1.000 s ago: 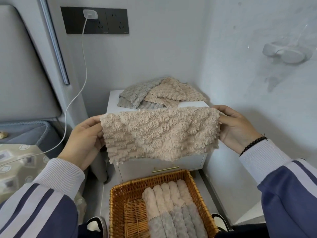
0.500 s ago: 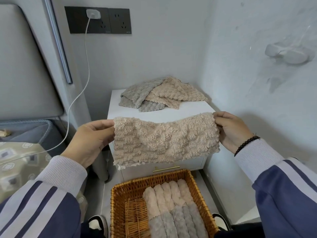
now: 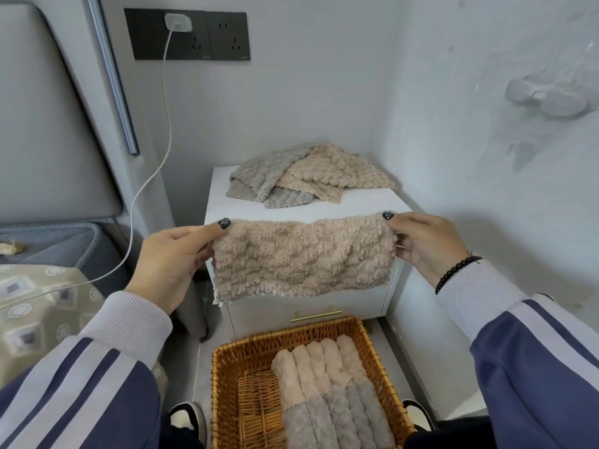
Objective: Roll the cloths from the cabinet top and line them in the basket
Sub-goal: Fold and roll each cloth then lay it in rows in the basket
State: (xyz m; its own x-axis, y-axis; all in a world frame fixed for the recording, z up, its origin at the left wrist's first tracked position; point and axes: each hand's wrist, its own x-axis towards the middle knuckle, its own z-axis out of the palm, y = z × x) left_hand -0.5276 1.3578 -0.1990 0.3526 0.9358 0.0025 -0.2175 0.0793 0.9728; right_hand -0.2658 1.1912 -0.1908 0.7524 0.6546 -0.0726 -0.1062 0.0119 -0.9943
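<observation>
A beige fluffy cloth (image 3: 303, 257), folded into a wide band, hangs stretched in the air in front of the white cabinet (image 3: 327, 207). My left hand (image 3: 175, 257) pinches its left end and my right hand (image 3: 424, 244) pinches its right end. At the back of the cabinet top lies a loose pile of grey and beige cloths (image 3: 308, 176). Below, on the floor, a wicker basket (image 3: 227, 354) holds several rolled cloths (image 3: 327, 393), beige at the far end and grey nearer me, lined along its right side.
A white charger cable (image 3: 147, 186) runs from the black wall socket (image 3: 193, 34) down over the bed at left. Walls close in behind and to the right of the cabinet. A gold drawer handle (image 3: 316, 315) sits just above the basket. My shoes flank the basket.
The cloth has become a narrower band, and both hands have moved a little lower and closer to the cabinet front.
</observation>
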